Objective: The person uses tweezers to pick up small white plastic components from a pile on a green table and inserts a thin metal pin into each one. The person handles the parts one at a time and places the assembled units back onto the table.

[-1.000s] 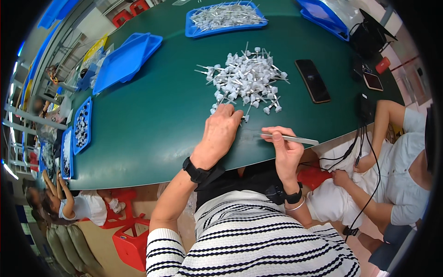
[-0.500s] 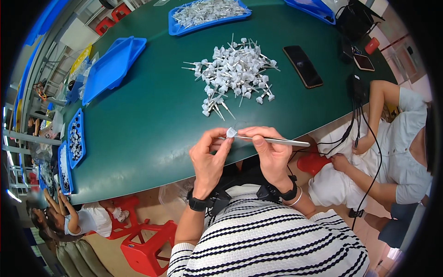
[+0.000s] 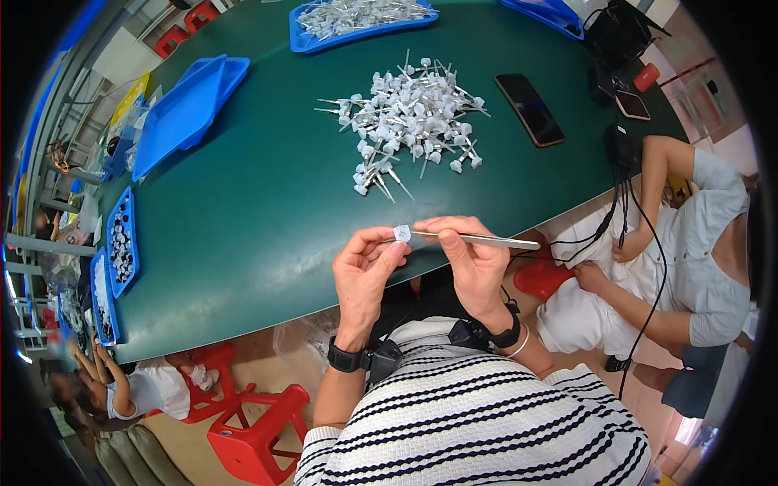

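Between the thumb and fingers of my left hand is a small white plastic part, its flat face with tiny dark marks turned up. My right hand grips a pair of silver tweezers between thumb and fingers, their back end sticking out to the right. The tweezers' tips reach the white part's right side; whether they pinch anything there is too small to tell. Both hands are over the table's near edge. Beyond them lies a loose pile of similar white parts with metal pins.
A blue tray of more pinned parts stands at the back of the green table. Stacked blue trays and small-part trays line the left. A phone lies right of the pile. Black cables hang beside a seated person.
The white part has turned slightly in my left fingers, showing more of its marked face. The tweezers have shifted a little left. The whole view has moved slightly.
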Demonstrator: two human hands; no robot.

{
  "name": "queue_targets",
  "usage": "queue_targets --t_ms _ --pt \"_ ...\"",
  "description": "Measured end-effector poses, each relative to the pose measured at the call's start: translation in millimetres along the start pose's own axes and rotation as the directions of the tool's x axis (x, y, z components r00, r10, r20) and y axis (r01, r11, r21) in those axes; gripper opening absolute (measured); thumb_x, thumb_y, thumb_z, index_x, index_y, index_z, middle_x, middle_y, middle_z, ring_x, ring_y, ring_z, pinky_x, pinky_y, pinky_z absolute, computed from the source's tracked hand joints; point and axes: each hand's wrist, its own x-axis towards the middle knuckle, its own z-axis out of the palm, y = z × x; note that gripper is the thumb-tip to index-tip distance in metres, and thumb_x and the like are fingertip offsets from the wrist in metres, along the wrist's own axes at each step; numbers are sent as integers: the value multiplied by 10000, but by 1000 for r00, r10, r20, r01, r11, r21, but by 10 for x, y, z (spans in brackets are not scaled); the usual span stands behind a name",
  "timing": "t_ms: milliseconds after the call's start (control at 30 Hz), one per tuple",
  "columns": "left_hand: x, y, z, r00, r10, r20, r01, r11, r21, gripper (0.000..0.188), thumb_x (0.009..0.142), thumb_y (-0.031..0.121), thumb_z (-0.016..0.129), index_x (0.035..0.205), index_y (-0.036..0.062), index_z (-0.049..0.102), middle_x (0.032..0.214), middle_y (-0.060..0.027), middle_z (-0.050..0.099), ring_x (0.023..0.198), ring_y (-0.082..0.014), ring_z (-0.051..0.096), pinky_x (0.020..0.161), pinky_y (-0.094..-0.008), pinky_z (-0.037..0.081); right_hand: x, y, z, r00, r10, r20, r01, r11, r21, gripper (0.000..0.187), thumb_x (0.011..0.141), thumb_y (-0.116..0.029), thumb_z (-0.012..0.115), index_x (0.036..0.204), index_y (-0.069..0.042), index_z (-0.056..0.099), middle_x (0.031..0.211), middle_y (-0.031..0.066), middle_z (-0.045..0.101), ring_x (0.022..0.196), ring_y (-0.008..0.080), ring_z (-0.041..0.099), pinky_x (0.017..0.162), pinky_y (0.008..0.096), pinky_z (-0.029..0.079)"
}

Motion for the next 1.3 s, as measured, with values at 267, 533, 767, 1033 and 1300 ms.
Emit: queue_targets --t_ms 267,533,767,1033,1300 --pt "-16 -22 30 1000 24 -9 -24 998 59 272 904 13 696 1172 -25 675 1105 -94 684 966 -153 672 829 -262 550 19 21 46 999 -36 0 36 999 -7 195 992 -134 603 1032 40 681 1011 110 722 907 165 675 816 281 535" --pt "-12 -70 35 998 63 -32 -60 994 92 278 887 -40 689 1165 -37 674 1189 -121 645 1032 -164 653 866 -259 543 34 33 40 1000 -14 22 16 998 -67 211 1008 -150 580 1038 43 661 1007 126 717 937 161 669 855 278 532" --pt "-17 -84 53 992 127 -20 -125 988 89 274 882 -55 687 1156 -39 676 1216 -131 626 1038 -167 651 864 -250 544 43 75 59 1000 -10 -13 9 999 -40 194 999 -133 591 1017 35 687 987 100 722 883 150 670 801 269 529" --pt "-21 -71 62 994 112 -16 -110 989 97 273 883 -56 686 1156 -39 676 1217 -131 621 1025 -162 651 837 -247 552 24 100 45 1000 3 -15 -4 999 -44 220 1012 -156 573 1025 48 652 996 139 718 911 173 687 845 295 555" --pt "-24 -84 54 994 106 -16 -104 991 88 266 889 -36 689 1154 -37 677 1214 -129 627 1013 -164 651 806 -255 557 16 104 46 1000 -9 -3 9 998 -64 221 1011 -159 575 1027 47 654 993 139 720 910 171 687 843 293 556"
